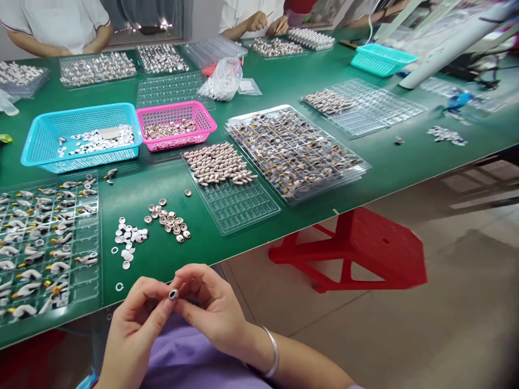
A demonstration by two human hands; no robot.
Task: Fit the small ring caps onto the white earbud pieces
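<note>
My left hand (pixel 135 324) and my right hand (pixel 213 308) meet just below the table's front edge, over my lap. Both pinch one small round cap-like part (pixel 173 295) between thumb and fingertips. A silver bangle (pixel 272 352) sits on my right wrist. On the green table (pixel 316 92) just beyond my hands lie a loose pile of small brownish caps (pixel 170 219) and a pile of small white rings (pixel 127 237). One white ring (pixel 119 286) lies alone near the edge.
A clear tray of assembled parts (pixel 44 243) lies at left; more clear trays (pixel 295 151) fill the middle. A blue basket (pixel 81 138) and a pink basket (pixel 176 124) hold parts. Other people work at the far side. A red stool (pixel 357 248) stands on the floor.
</note>
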